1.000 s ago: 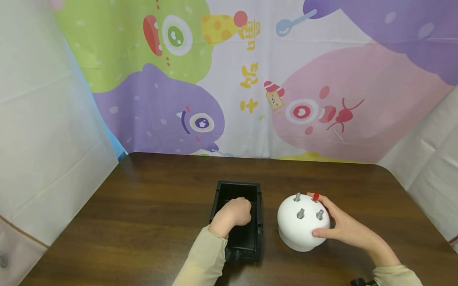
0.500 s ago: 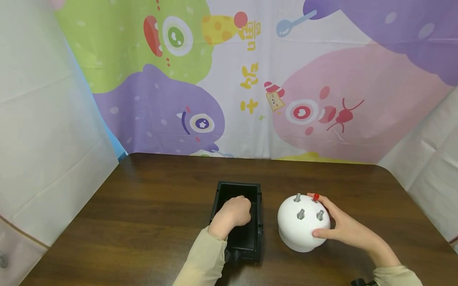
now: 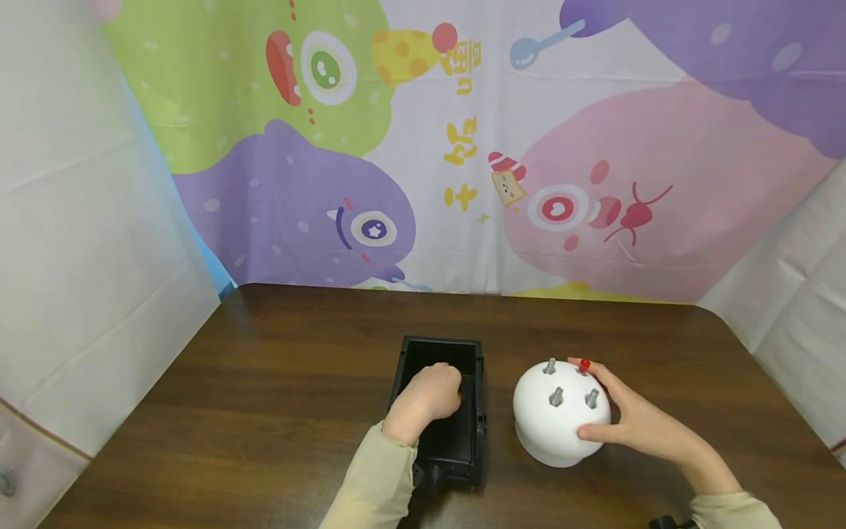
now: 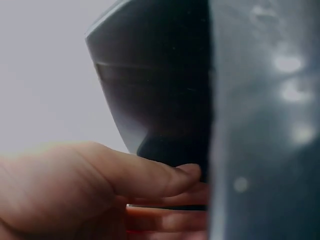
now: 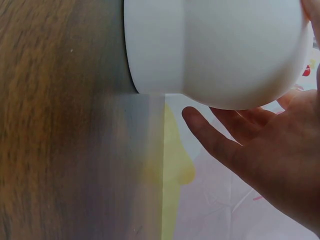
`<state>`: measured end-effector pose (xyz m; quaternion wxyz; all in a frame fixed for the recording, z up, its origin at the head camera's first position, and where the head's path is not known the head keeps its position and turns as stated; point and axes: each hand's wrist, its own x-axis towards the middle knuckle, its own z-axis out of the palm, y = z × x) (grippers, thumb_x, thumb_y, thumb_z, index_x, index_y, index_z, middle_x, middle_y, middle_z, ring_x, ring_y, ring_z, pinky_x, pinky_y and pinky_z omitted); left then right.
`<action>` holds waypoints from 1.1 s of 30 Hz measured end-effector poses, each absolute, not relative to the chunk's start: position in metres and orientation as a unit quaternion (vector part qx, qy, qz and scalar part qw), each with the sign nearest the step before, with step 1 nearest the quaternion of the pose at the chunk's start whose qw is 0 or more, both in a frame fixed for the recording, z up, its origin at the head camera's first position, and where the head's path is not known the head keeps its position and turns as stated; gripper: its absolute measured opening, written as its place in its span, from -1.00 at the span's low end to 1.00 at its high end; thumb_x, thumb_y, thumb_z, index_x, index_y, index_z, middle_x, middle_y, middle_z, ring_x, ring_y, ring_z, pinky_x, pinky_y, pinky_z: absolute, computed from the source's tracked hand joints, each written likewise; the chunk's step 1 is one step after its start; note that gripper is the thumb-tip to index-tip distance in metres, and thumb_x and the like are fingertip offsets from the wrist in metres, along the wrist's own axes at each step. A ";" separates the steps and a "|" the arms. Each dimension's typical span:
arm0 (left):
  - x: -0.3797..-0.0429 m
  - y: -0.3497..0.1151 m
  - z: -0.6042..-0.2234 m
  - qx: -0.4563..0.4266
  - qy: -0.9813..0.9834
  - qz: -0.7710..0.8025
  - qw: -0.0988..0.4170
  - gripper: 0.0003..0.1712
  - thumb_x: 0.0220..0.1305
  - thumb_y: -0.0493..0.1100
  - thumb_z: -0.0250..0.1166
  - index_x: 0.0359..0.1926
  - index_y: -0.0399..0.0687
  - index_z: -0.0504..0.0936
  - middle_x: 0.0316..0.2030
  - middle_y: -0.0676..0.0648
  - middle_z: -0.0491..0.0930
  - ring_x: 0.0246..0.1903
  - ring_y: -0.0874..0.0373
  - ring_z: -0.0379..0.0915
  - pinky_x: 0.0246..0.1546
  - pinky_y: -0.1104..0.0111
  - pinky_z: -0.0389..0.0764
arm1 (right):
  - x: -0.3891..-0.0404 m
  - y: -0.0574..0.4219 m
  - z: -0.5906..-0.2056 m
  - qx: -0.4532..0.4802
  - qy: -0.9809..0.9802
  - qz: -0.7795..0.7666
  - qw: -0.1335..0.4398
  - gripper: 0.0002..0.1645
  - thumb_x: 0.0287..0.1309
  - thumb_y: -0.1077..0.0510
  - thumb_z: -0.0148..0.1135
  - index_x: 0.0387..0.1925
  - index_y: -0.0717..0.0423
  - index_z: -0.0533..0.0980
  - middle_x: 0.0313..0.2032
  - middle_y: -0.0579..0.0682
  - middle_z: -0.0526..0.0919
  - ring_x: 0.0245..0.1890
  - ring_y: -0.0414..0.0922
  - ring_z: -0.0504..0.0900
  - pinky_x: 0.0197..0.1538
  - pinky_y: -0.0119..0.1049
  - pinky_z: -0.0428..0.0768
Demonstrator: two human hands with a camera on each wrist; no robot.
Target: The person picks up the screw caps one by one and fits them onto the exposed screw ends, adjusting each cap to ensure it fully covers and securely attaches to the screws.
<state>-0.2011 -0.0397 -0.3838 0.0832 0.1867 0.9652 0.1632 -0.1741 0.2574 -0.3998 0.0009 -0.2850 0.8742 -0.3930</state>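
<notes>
My left hand reaches down into a black rectangular bin. In the left wrist view the thumb lies along the bent fingers, and the bin's wall hides the fingertips; I cannot tell whether they pinch anything. To the right stands a white dome-shaped thing with a narrower base. Several grey metal bolts and one red-tipped peg stick up from its top. My right hand holds the dome's right side, thumb in front and fingers behind. In the right wrist view the little finger stands off it.
Both things stand on a dark brown wooden table. Behind it hangs a cartoon-printed curtain, with white cloth on the left side. A black strap or device shows by the right sleeve.
The left hand shifts very slightly inside the bin, a little to the left. The right hand and the white dome stay in place.
</notes>
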 end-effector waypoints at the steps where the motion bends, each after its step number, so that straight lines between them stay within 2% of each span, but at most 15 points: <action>1: -0.201 -0.040 -0.384 0.184 0.965 0.164 0.091 -0.76 0.18 -0.30 0.16 -0.62 -0.16 0.55 -0.71 0.00 0.23 -0.72 0.20 0.13 -0.67 0.45 0.23 | -0.174 0.258 -0.400 -0.285 0.874 -0.393 0.001 0.00 -0.14 0.11 0.41 0.31 0.04 0.08 0.21 -0.11 0.25 0.10 -0.48 0.23 0.03 -0.56 0.29; 7: -0.196 -0.040 -0.381 0.169 0.965 0.158 0.126 -0.82 0.17 -0.32 0.15 -0.54 -0.19 0.60 -0.72 -0.01 0.22 -0.74 0.19 0.15 -0.69 0.45 0.25 | -0.174 0.258 -0.400 -0.282 0.878 -0.388 0.000 0.01 -0.15 0.10 0.42 0.31 0.02 0.08 0.21 -0.10 0.26 0.09 -0.47 0.24 0.02 -0.54 0.31; 16: -0.196 -0.040 -0.381 0.157 0.964 0.171 0.128 -0.88 0.14 -0.32 0.18 -0.47 -0.20 0.63 -0.71 -0.02 0.26 -0.73 0.18 0.20 -0.68 0.44 0.29 | -0.175 0.259 -0.401 -0.285 0.874 -0.393 0.003 0.01 -0.14 0.11 0.41 0.32 -0.02 0.07 0.21 -0.11 0.25 0.10 -0.47 0.24 0.02 -0.54 0.31; 26: -0.198 -0.042 -0.382 0.169 0.968 0.163 0.083 -0.91 0.12 -0.29 0.23 -0.36 -0.20 0.65 -0.54 -0.02 0.41 -0.58 0.17 0.28 -0.59 0.43 0.35 | -0.175 0.259 -0.401 -0.287 0.872 -0.395 0.002 0.00 -0.15 0.12 0.41 0.31 0.03 0.08 0.21 -0.11 0.25 0.10 -0.46 0.24 0.03 -0.54 0.30; 33: -0.200 -0.043 -0.382 0.195 0.968 0.152 0.042 -0.92 0.08 -0.33 0.24 -0.52 -0.15 0.60 -0.55 -0.01 0.42 -0.55 0.19 0.24 -0.53 0.43 0.33 | -0.175 0.259 -0.402 -0.286 0.873 -0.394 0.001 0.00 -0.14 0.11 0.41 0.31 0.01 0.08 0.21 -0.11 0.25 0.10 -0.47 0.24 0.03 -0.55 0.30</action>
